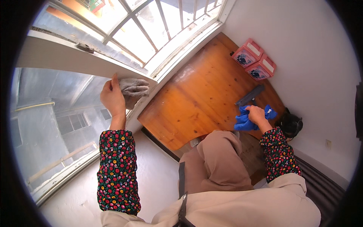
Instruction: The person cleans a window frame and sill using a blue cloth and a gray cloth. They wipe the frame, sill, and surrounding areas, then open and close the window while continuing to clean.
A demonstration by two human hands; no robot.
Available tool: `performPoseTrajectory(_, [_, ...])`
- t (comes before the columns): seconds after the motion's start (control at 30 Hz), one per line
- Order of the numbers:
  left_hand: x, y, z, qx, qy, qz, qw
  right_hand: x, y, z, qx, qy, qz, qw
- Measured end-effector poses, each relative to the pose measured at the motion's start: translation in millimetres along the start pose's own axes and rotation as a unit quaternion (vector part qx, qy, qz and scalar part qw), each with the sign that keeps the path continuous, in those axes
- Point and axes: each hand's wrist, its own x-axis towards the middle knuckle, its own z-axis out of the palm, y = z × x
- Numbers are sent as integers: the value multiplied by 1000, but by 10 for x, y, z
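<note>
My left hand [113, 96] is raised at the open window sash [92, 62], its fingers closed on a bunched grey cloth [134, 87]. The cloth lies against the corner of the white frame, its folds sticking out to the right of the fingers. Over the right end of the wooden desk, my right hand [257, 114] grips a crumpled blue cloth [244, 122]. A dark squeegee-like tool with a flat head [249, 95] lies just beyond that hand. Whether its handle runs under the blue cloth cannot be made out.
Two pink boxes [255, 58] stand on the wooden desk [189, 100] by the white wall [310, 49]. Metal bars [160, 20] cross the window opening. A black rounded object [290, 124] is beside the desk's right end. A white ledge [151, 178] runs below the window.
</note>
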Motion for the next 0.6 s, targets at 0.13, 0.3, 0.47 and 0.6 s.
performPoseTrajectory(0.13, [-33,69,-70,-17,-1,5,1000,31,94,59,10,37,29,999])
performPoseTrajectory(0.3, [39,116,-267,-73,5,-14,997,61,-107,33,-43,-11,42,998])
performPoseTrajectory(0.47, [255,115,-404,-106,-19,-36,994,151,-392,42,-128,-152,54,979])
performPoseTrajectory(0.6, [306,-32,-353,-126,-50,-58,989,40,-409,152,-146,-174,109,968])
